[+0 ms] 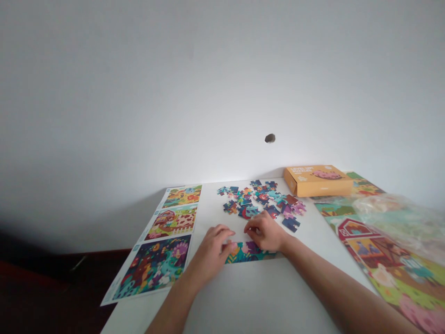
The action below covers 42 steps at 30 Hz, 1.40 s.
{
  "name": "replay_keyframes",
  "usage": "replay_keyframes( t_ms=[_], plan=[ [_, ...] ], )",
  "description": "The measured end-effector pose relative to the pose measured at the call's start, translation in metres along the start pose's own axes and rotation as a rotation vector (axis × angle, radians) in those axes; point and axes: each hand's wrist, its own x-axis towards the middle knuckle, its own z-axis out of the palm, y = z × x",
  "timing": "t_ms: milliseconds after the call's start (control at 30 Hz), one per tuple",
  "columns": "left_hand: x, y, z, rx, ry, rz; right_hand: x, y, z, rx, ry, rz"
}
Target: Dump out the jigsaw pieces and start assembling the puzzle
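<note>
A joined strip of jigsaw puzzle [239, 254], teal and purple with leaves, lies on the table in front of me. My left hand [212, 250] is at its left end, thumb and fingers apart, with the thumb touching the strip's edge. Bent fingers of my right hand [266, 232] press down on a puzzle piece along the strip's top edge; the palm hides that piece in part. Just beyond my hands spreads a heap of loose puzzle pieces [262, 197], some overlapping.
On the left lies a reference sheet [175, 239] with three pictures, overhanging the table edge. A yellow puzzle box [320, 181] stands at the back right by the wall [208, 93]. Nearer on the right, crumpled clear plastic [392, 218] covers part of a farm puzzle picture [385, 260].
</note>
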Motion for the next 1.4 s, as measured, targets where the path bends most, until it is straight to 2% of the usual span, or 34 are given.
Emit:
replay_keyframes(
  t_ms=[100,267,367,467,600,767,967,1033,1167,1300,1400],
  plan=[
    [0.011,-0.026,0.006,0.124,0.135,-0.01,0.0,-0.005,0.001,-0.019,-0.012,-0.027],
    [0.045,-0.061,0.026,0.289,0.302,-0.159,0.0,-0.01,0.007,-0.013,-0.028,-0.072],
    [0.073,-0.066,0.032,0.347,0.284,-0.178,0.0,-0.01,0.009,-0.01,-0.026,-0.091],
    [0.098,-0.065,0.03,0.41,0.21,-0.269,0.0,-0.01,0.009,-0.014,-0.023,-0.116],
    [0.112,-0.063,0.024,0.433,0.156,-0.331,-0.001,-0.008,0.008,-0.029,-0.004,-0.123],
    [0.092,-0.055,0.024,0.466,0.222,-0.404,-0.002,-0.008,0.006,-0.039,0.002,-0.119],
    [0.038,-0.021,0.032,0.52,0.256,-0.465,-0.001,-0.009,0.008,-0.021,-0.025,-0.119],
    [0.019,-0.006,0.031,0.56,0.162,-0.428,-0.001,-0.009,0.007,-0.015,-0.033,-0.105],
    [-0.013,0.012,0.019,0.517,-0.033,-0.468,-0.002,-0.011,0.002,0.003,-0.072,-0.109],
    [-0.027,0.008,0.0,0.5,-0.092,-0.421,-0.006,-0.023,-0.004,0.005,-0.205,-0.23],
    [-0.026,-0.001,-0.015,0.543,-0.072,-0.387,-0.007,-0.033,-0.005,-0.009,-0.303,-0.296]
  ],
)
